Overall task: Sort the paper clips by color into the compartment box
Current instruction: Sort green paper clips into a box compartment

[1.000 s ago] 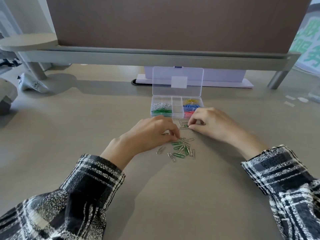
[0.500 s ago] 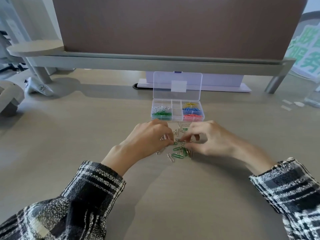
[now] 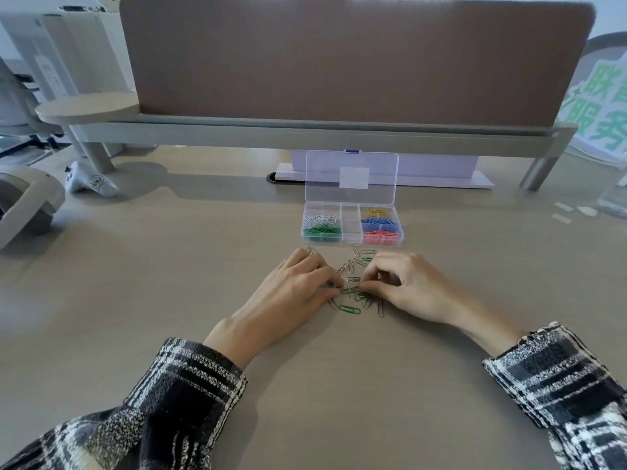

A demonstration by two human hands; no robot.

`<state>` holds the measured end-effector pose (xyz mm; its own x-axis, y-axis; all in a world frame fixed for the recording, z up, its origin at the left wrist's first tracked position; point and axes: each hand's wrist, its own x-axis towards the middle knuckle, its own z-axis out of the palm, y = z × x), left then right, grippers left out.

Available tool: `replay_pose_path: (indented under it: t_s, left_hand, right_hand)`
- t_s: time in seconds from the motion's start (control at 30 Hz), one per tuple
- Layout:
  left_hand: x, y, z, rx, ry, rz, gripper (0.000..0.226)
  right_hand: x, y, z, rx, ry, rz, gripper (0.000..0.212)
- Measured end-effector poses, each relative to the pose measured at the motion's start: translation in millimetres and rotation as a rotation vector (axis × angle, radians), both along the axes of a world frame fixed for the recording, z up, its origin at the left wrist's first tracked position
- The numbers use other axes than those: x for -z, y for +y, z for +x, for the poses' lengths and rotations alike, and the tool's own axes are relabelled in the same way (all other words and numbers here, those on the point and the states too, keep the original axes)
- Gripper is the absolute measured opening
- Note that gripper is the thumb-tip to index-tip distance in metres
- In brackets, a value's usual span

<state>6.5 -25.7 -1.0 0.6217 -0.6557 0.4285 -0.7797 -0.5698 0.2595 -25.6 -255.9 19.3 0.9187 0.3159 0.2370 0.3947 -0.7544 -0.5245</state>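
A clear compartment box (image 3: 351,236) stands open on the desk, lid upright. Its left cells hold silver clips (image 3: 320,219) and green clips (image 3: 321,230); the right cells hold yellow clips (image 3: 379,212), blue clips (image 3: 379,222) and red clips (image 3: 380,235). The middle cells look empty. A loose pile of green and silver paper clips (image 3: 356,293) lies in front of the box. My left hand (image 3: 298,293) and my right hand (image 3: 407,286) meet over the pile, fingertips curled and pinching at clips. Which clip each hand holds is hidden by the fingers.
A brown partition screen on a grey rail (image 3: 305,137) crosses the back of the desk. A white stand (image 3: 424,174) sits behind the box. A crumpled white packet (image 3: 90,181) and a grey chair arm (image 3: 27,205) are at the left.
My right hand has moved down from beside the box to the pile's middle, close to my left hand. The camera has tilted up, so the box appears lower in view.
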Motion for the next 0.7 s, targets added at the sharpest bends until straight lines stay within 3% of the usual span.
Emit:
replay_pose_path:
  t_s: [0.3,0.53,0.7]
  left_hand:
    - [-2.8,2.3,8.4,-0.1,-0.021,-0.03,0.015]
    - [-10.0,-3.8,12.4,-0.132,0.027,0.0,0.013]
    - [-14.4,-7.2,15.3,-0.123,0.024,0.03,0.011]
  right_hand:
    - [-1.3,-4.7,7.7,0.088,-0.115,-0.071,0.008]
    - [-10.7,0.1,0.0,-0.07,0.044,-0.167,0.017]
    - [-9.5,4.2,6.4,-0.079,0.062,-0.181,0.004]
